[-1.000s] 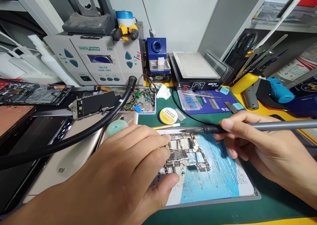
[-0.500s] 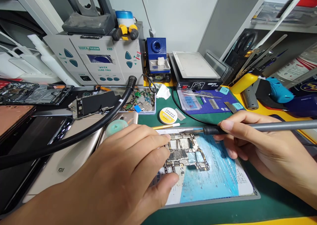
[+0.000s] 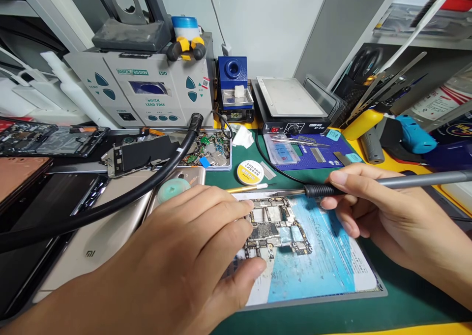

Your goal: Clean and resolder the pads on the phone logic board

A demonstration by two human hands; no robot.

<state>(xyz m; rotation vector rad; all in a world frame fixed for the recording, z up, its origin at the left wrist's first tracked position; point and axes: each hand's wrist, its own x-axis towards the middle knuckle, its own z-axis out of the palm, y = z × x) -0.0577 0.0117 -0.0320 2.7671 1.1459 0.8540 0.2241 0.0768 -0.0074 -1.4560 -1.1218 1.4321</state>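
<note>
A phone circuit board [image 3: 267, 229] lies on a blue and white sheet [image 3: 313, 271]. My left hand [image 3: 206, 241] rests over the board's left edge, with its fingertips and thumb gripping that side; part of the board is hidden beneath it. My right hand [image 3: 383, 207] is closed around a grey soldering iron [image 3: 320, 191] with a black ribbed collar. The iron's thin metal tip points left and lies at or just over the board's top edge; whether it touches cannot be made out.
Behind the board are a round yellow-and-white tin [image 3: 250, 172], a gold-handled tool [image 3: 245, 189] and a tray of small parts [image 3: 217, 167]. A thick black hose [image 3: 147, 192] crosses the left side above phones. A heating plate [image 3: 291, 96] stands farther back.
My right hand has shifted slightly, and the iron's collar has moved a little right and up. The grey handle now slants more upward to the right. My left hand and the board look unmoved.
</note>
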